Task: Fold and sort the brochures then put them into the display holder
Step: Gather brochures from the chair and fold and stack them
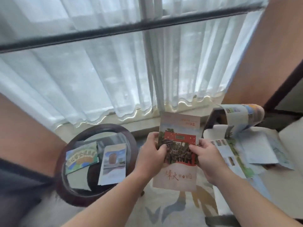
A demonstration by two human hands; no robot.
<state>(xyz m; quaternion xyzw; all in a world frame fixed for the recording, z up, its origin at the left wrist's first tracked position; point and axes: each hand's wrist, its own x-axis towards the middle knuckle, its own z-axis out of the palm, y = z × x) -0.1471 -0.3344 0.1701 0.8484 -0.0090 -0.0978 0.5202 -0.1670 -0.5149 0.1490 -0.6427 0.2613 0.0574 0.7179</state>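
Two hands pinched a red-covered brochure (179, 128), left hand (151, 155) on its left edge, right hand (207, 158) on its right. Left of the grip, a green brochure (80, 157) and a pale brochure (113, 163) lay on a round table (101, 127); rightward, unfolded sheets (255, 149).

**Paper in Red, Green, Blue**

The red brochure (178, 154) shows a scarlet wall over a cream panel with orange-red lettering. The green brochure (80, 157) carries yellow lettering (blurred), and the blue brochure (113, 163) fades to white around a brown shape. Table rim (105, 127): dark brown. Curtain (98, 71): sheer white. Carpet (172, 208): beige, with grey-blue and ochre figures.
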